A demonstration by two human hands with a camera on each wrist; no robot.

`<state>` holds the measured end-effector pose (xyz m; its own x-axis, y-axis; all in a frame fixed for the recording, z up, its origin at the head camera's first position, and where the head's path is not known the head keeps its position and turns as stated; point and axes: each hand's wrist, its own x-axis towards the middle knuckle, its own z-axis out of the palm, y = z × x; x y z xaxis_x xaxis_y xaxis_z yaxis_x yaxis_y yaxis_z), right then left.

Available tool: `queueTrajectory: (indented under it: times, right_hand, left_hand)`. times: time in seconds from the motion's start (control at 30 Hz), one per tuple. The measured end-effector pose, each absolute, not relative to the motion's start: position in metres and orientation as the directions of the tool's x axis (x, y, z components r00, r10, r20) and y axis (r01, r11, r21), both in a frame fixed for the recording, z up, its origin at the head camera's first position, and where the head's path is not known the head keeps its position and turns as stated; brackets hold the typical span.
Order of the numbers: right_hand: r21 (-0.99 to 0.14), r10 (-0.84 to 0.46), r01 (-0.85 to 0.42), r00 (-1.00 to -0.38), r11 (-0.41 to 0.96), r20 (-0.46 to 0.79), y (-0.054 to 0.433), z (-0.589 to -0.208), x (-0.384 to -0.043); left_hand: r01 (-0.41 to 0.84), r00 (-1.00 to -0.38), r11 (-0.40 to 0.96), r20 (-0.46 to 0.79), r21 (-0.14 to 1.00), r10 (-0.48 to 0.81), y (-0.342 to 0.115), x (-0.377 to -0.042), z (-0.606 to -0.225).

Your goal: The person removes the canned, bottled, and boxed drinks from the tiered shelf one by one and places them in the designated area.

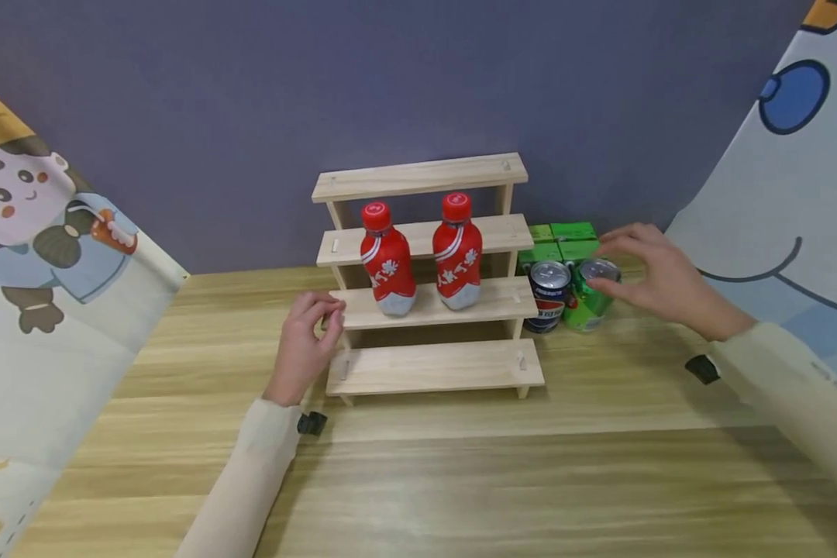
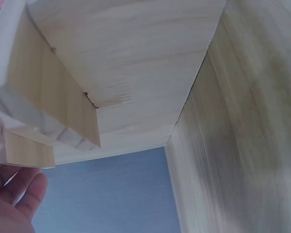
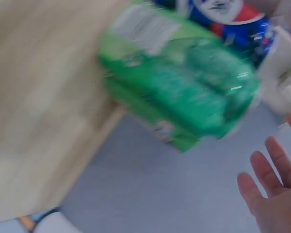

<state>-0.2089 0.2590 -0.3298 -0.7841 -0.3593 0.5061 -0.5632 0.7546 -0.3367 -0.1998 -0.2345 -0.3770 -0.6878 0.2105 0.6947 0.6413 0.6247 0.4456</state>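
Observation:
At the left end of a tiered wooden shelf (image 1: 435, 368), my left hand (image 1: 305, 341) holds the end of one step board (image 2: 26, 150) between thumb and fingers. Two red bottles (image 1: 388, 263) with white lower ends stand upright on the step second from the bottom. My right hand (image 1: 659, 275) is beside a green can (image 1: 586, 310), thumb and fingers spread apart around its top. In the right wrist view, a gap shows between the fingers (image 3: 269, 172) and that can. A dark blue can (image 1: 548, 298) stands between the green can and the shelf.
Several green boxes (image 1: 561, 242) stand behind the cans, against the grey-blue back wall (image 1: 418, 85). Wood-grain tabletop (image 1: 460, 488) spreads in front of the shelf. Cartoon-printed panels (image 1: 77, 256) close off the left and right sides.

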Motion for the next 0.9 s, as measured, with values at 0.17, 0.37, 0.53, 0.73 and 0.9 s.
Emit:
queueTrajectory:
  times: [0.17,0.37,0.53,0.73,0.9]
  right_hand:
    - [-0.332,-0.398,-0.619,-0.745,0.712,0.535,0.232,-0.309,-0.202]
    - [-0.359,-0.450,-0.700,-0.688,0.617,0.570,0.187,-0.284,-0.193]
    - [-0.327,-0.500,-0.807,-0.569,0.491,0.653,0.146,-0.265,-0.197]
    - [-0.340,-0.474,-0.836,-0.531,0.431,0.703,0.108,-0.255,-0.209]
    - [-0.367,-0.393,-0.839,-0.519,0.401,0.759,0.096,-0.258,-0.213]
  left_hand:
    - [0.637,-0.690,0.629,0.693,0.445,0.210,-0.235,-0.198,-0.378]
    - [0.629,-0.699,0.636,0.683,0.448,0.210,-0.236,-0.198,-0.378]
    - [0.622,-0.704,0.643,0.680,0.447,0.208,-0.235,-0.198,-0.377]
    - [0.621,-0.703,0.640,0.682,0.452,0.200,-0.235,-0.197,-0.376]
    - [0.618,-0.709,0.640,0.675,0.456,0.204,-0.234,-0.197,-0.376]
